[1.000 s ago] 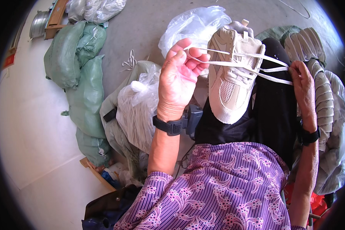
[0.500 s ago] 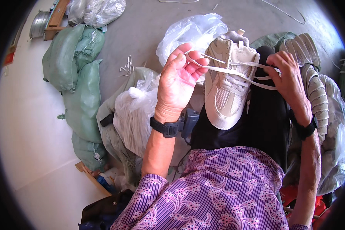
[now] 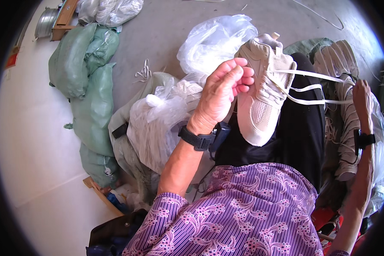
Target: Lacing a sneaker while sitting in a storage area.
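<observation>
A beige sneaker (image 3: pixel 260 98) with a mesh toe lies across my black-trousered lap, its toe toward me. My right hand (image 3: pixel 362 102), out to the right, is closed on the pale shoelace (image 3: pixel 313 76). Several strands of it stretch from the eyelets; one dips in a loose loop over the trousers. My left hand (image 3: pixel 224 91) is beside the shoe's left side, fingers curled and thumb against the forefinger. Whether anything thin is pinched there cannot be made out.
Clear plastic bags (image 3: pixel 215 40) lie ahead, and another bag of pale items (image 3: pixel 162 115) sits left of my lap. Green woven sacks (image 3: pixel 89 106) line the white wall. Stacked beige shoe parts (image 3: pixel 347 123) stand to the right. A loose cord (image 3: pixel 144 70) lies on the grey floor.
My right hand has moved out to the right, drawing the shoelace strands longer. My left hand has shifted right and curled, and the lace that ran to it no longer shows there.
</observation>
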{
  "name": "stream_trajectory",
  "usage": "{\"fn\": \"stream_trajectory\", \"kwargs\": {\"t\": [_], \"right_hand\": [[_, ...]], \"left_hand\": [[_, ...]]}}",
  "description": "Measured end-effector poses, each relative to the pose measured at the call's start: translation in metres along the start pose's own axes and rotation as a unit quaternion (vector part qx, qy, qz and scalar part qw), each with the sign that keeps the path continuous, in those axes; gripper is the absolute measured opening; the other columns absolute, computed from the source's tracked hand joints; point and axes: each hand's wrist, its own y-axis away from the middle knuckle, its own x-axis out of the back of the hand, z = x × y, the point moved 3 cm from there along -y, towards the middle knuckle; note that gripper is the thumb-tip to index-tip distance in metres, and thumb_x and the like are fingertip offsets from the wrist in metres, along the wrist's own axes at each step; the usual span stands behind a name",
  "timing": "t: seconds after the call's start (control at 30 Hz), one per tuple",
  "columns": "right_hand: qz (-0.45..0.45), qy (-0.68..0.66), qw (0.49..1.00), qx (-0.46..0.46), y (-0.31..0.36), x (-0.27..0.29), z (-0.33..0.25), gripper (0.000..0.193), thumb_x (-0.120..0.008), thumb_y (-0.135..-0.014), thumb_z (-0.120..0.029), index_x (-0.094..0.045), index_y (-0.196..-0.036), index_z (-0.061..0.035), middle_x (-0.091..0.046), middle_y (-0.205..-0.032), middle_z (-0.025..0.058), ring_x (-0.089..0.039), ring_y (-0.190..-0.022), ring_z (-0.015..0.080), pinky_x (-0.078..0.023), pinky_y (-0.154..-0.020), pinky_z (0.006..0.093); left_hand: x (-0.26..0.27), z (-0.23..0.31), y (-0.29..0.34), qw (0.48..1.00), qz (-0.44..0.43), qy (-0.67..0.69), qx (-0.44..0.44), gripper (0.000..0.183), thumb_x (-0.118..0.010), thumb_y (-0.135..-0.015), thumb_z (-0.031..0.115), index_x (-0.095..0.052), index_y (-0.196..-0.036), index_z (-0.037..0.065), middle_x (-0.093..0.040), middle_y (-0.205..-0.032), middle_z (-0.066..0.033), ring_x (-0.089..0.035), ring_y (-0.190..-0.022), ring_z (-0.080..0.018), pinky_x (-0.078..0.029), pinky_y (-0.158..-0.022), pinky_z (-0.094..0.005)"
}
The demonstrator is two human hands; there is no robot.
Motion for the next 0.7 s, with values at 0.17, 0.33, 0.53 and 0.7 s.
{"fn": "stream_trajectory", "kwargs": {"t": [0.17, 0.33, 0.53, 0.7], "right_hand": [[-0.026, -0.191, 0.981, 0.014, 0.019, -0.003, -0.033, 0.012, -0.052, -0.092, -0.013, -0.054, -0.092, -0.0009, -0.056, -0.092, 0.0196, -0.056, -0.083, 0.0392, -0.045, -0.072, 0.0450], [0.081, -0.378, 0.914, 0.124, 0.012, 0.055, -0.120, 0.010, -0.061, -0.086, -0.008, -0.058, -0.093, -0.0012, -0.056, -0.086, 0.0135, -0.057, -0.082, 0.0327, -0.046, -0.073, 0.0398], [0.035, -0.412, 0.881, 0.232, 0.022, 0.097, -0.182, 0.010, -0.064, -0.081, -0.012, -0.060, -0.084, -0.0027, -0.056, -0.082, 0.0093, -0.054, -0.085, 0.0272, -0.042, -0.075, 0.0389], [0.014, -0.390, 0.886, 0.251, 0.024, 0.096, -0.194, 0.007, -0.065, -0.080, -0.011, -0.062, -0.083, -0.0054, -0.056, -0.081, 0.0051, -0.054, -0.083, 0.0251, -0.041, -0.076, 0.0376]], "left_hand": [[-0.010, -0.001, -0.009, 0.967, -0.024, -0.240, -0.079, 0.021, -0.060, -0.094, 0.016, -0.063, -0.111, 0.006, -0.063, -0.098, -0.0024, -0.057, -0.081, -0.0072, -0.048, -0.072, -0.0220], [-0.028, 0.009, -0.018, 0.881, -0.029, -0.434, -0.184, 0.011, -0.066, -0.087, 0.008, -0.068, -0.097, 0.005, -0.056, -0.081, 0.0006, -0.054, -0.072, -0.0067, -0.045, -0.065, -0.0213], [-0.043, 0.014, -0.024, 0.831, -0.030, -0.518, -0.202, 0.011, -0.070, -0.081, 0.006, -0.068, -0.092, 0.005, -0.056, -0.074, -0.0018, -0.054, -0.064, -0.0095, -0.045, -0.058, -0.0244], [-0.056, 0.015, -0.029, 0.774, -0.031, -0.581, -0.249, 0.009, -0.069, -0.080, 0.005, -0.067, -0.088, 0.004, -0.056, -0.069, -0.0047, -0.054, -0.059, -0.0125, -0.045, -0.055, -0.0263]]}}
